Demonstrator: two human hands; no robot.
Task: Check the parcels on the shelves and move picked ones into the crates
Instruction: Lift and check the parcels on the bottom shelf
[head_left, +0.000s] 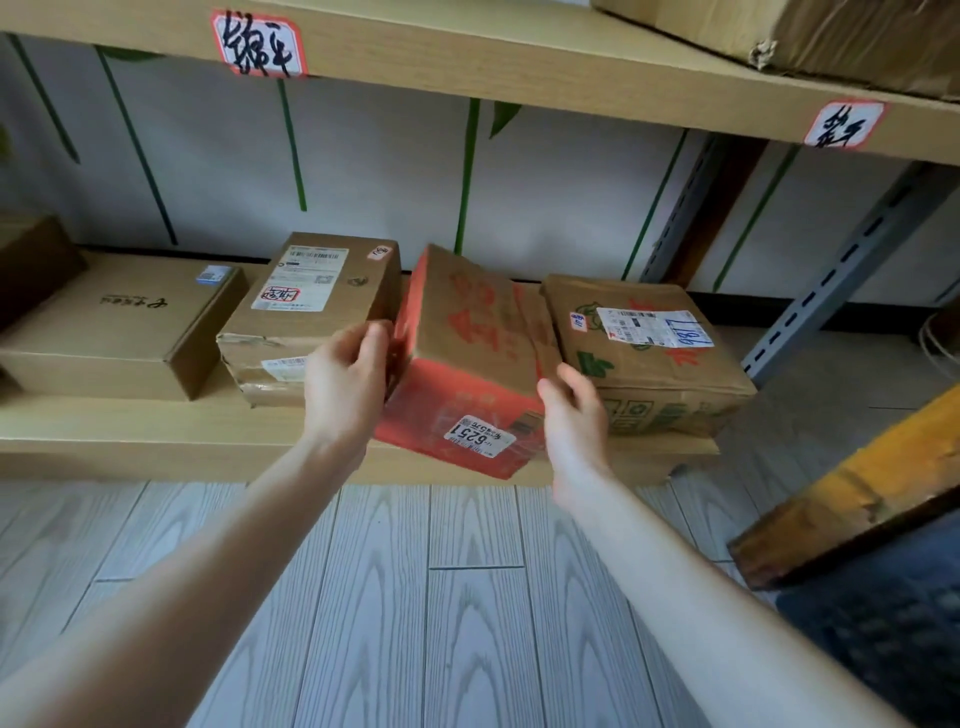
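Observation:
A red and brown cardboard parcel (470, 358) with a white label reading 6251 sits tilted at the front of the low wooden shelf (156, 431), its front corner hanging over the edge. My left hand (345, 384) grips its left side, fingers curled round the edge. My right hand (574, 415) holds its right side, thumb on the front corner. A brown parcel with a shipping label (311, 306) lies just left of it. On the right lies a brown parcel with green and red print (649, 353).
A flat brown box (119, 327) lies at the shelf's left. An upper shelf (519, 57) with handwritten tags runs overhead, a large carton (831, 36) on it. A grey metal upright (852, 275) stands at right. A dark crate (893, 639) with a yellow-brown board sits on the floor.

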